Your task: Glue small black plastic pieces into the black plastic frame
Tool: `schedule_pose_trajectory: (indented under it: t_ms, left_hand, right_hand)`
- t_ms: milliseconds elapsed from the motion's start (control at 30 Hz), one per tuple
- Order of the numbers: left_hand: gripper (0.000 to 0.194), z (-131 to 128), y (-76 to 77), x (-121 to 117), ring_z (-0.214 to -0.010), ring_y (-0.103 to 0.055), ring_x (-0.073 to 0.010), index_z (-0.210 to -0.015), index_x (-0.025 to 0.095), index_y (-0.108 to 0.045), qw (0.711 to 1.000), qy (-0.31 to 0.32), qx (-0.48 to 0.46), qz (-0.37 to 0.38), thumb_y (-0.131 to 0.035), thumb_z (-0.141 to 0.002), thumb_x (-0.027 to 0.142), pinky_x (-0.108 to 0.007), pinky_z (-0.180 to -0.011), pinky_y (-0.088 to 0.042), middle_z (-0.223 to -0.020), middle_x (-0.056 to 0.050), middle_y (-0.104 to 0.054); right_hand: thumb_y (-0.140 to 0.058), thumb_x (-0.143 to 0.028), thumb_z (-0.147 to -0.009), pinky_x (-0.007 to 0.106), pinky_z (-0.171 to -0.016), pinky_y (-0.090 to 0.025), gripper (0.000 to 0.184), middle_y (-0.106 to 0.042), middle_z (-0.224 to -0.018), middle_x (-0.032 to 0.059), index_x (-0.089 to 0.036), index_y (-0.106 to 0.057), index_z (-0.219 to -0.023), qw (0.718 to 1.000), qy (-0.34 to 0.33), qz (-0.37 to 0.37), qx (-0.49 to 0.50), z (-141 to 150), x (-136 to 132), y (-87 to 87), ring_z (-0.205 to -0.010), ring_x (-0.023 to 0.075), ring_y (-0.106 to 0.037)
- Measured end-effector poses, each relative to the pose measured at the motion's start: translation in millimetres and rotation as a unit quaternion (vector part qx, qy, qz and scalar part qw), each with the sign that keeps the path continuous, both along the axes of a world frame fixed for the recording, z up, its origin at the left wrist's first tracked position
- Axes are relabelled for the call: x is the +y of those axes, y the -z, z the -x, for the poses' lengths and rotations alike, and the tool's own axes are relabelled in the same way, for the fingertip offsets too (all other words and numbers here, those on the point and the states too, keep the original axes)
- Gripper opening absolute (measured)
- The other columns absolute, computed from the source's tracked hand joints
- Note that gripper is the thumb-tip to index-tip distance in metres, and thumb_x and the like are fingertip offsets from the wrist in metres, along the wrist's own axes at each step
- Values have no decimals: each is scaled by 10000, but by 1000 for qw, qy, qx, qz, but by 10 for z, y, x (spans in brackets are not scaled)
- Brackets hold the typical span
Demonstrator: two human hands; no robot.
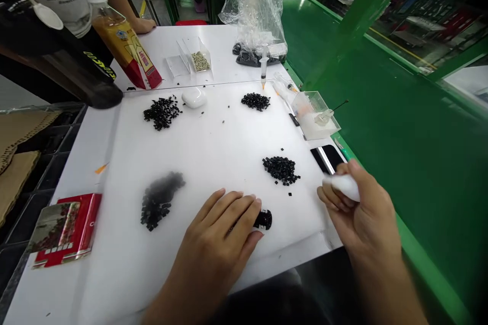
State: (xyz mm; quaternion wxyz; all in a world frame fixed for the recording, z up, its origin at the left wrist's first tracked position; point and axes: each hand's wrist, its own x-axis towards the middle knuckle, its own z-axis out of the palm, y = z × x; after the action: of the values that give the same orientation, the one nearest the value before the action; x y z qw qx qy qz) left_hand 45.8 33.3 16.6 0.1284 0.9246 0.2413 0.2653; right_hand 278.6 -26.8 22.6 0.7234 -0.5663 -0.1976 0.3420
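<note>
My left hand (223, 231) rests on the white sheet (213, 147), its fingertips pinching a small black part (264, 219). My right hand (358, 208) is curled around a white object (343, 185) near the sheet's right edge. A pile of small black parts (281, 168) lies just beyond and between the two hands. Another black pile (158, 200) lies to the left of my left hand. Two more black piles sit farther back, one at the far left (162, 111) and one at the far right (255, 101).
A white earbud case (193, 97), a syringe (263, 68), a clear tray (314, 114) and a phone (328, 158) lie at the back and right. A red box (63, 228) is at the left, a plastic bag (257, 7) behind. Another person's hand (143, 24) rests at the far edge.
</note>
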Motion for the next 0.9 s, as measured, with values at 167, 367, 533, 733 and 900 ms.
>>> schedule_pose_trajectory:
  t_ms: [167,367,533,733,900]
  left_hand:
    - [173,-92,56,-33,-1075,-710,-256,-1125,158,-734,999,-19,-36,-20,-682,-961,135,-495,-1017,-575,-1133,-36,-772]
    - [149,-184,59,-126,-1075,-736,-280,-1089,137,-750,996,-66,-27,-49,-717,-944,125,-487,-991,-563,-1156,-62,-776]
    - [109,-194,44,-126,-1055,-744,-261,-1050,146,-759,995,-80,-39,-38,-724,-947,142,-470,-998,-547,-1136,-42,-782]
    - [90,-191,48,-113,-1048,-746,-241,-1028,159,-764,995,-91,-44,-19,-734,-944,145,-446,-1013,-527,-1126,-18,-786]
    - [78,-210,41,-114,-1028,-748,-239,-1017,148,-768,995,-88,-52,-16,-731,-948,151,-440,-1008,-523,-1102,-22,-792]
  right_hand:
    - [-759,-356,-852,242,-467,-367,497,-292,-549,-65,-211,-337,-632,999,36,-26,14,170,-132,134,-499,102,-346]
    - [-830,-396,-834,263,-452,-382,454,-385,-561,-59,-214,-466,-632,994,98,44,-36,327,-59,146,-475,98,-396]
    - [-854,-423,-805,272,-405,-418,387,-496,-585,-19,-214,-561,-664,983,138,94,-72,332,-74,197,-501,147,-520]
    - [-846,-461,-809,273,-370,-416,337,-514,-578,-10,-220,-621,-738,977,138,123,-107,338,-97,213,-514,178,-570]
    - [-888,-505,-730,261,-366,-413,419,-529,-587,-5,-204,-599,-698,968,172,145,-113,380,-51,183,-529,181,-581]
